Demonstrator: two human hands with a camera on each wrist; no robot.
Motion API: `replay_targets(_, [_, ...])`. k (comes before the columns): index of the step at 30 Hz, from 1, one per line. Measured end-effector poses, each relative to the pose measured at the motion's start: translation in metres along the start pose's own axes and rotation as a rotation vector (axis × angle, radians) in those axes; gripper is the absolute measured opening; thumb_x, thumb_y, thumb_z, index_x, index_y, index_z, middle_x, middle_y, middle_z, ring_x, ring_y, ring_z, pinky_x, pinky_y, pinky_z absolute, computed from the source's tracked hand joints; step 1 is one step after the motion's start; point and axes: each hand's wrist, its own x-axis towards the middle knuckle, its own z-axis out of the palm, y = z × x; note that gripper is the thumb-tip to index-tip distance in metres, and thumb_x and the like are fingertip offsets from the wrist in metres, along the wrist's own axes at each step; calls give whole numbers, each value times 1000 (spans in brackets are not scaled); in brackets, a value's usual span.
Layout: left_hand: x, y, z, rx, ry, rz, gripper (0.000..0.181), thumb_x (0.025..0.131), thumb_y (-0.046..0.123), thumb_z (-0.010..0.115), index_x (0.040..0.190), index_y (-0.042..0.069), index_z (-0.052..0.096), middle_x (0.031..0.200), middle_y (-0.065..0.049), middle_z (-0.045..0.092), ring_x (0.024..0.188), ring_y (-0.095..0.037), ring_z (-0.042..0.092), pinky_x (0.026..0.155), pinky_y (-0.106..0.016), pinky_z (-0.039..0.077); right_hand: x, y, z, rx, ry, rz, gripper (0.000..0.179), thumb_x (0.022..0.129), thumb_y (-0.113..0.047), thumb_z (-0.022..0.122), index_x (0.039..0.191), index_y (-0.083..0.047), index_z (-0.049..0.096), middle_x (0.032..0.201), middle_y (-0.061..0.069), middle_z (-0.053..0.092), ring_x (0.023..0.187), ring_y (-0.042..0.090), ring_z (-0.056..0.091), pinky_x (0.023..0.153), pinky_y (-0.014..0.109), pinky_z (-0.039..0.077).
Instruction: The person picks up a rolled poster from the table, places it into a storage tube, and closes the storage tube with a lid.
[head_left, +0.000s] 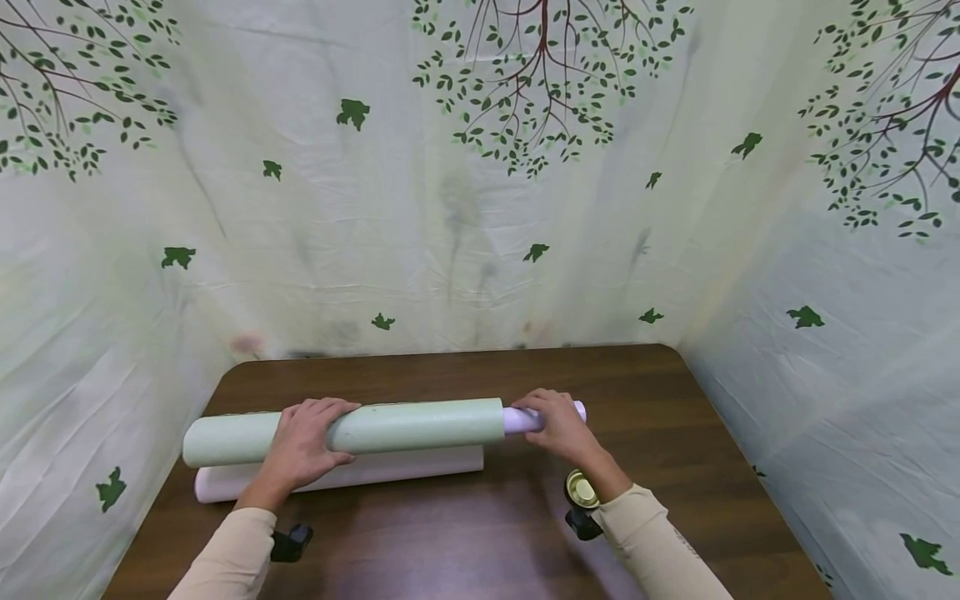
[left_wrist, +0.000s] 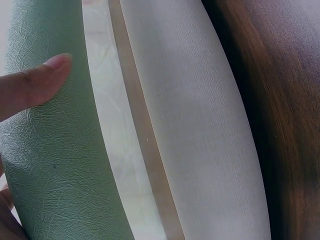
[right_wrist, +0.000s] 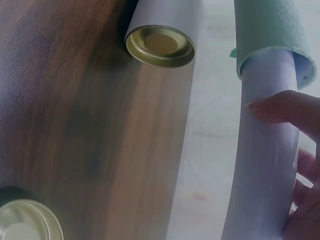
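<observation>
My left hand (head_left: 305, 443) grips a long pale green tube (head_left: 420, 423) near its middle, the thumb (left_wrist: 47, 82) lying along its near side. The tube lies roughly level. From its open right end sticks a slimmer lavender roll (head_left: 521, 421), whose other part is hidden inside. My right hand (head_left: 558, 427) holds this roll, with thumb and fingers around it. Just in front of the green tube, a pale pinkish-white tube (head_left: 405, 468) lies on the table. Its right end has a gold metal cap (right_wrist: 161, 46). By my right wrist, a round gold lid (head_left: 582, 490) lies on the table.
The dark brown wooden table (head_left: 450, 542) has rounded far corners. White curtains (head_left: 450, 250) printed with leaves and branches hang behind it and along both sides. Black camera mounts (head_left: 291, 543) are worn at both wrists.
</observation>
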Motion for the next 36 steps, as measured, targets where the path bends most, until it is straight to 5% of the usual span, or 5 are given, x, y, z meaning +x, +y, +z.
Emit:
replay_targets(27, [-1,3,4,14,15,3,70,57,19,93,120,10,64,115,-10,64,107,-35,54,89,-57,33,14,-22,8,-8,-95,26,41,65,-8,85,101,2,68,105,13,67,96,30,62,84,49,45])
replay_targets(36, [-3,3,5,6,24,-12,70,56,19,93,120,11,64,115,-10,64,106,-35,54,88,-57,34,16,-23,-4,-54,-129,-52,42,66,-12,84,102,1,68,105,9,65,97,28,60,82,45,45])
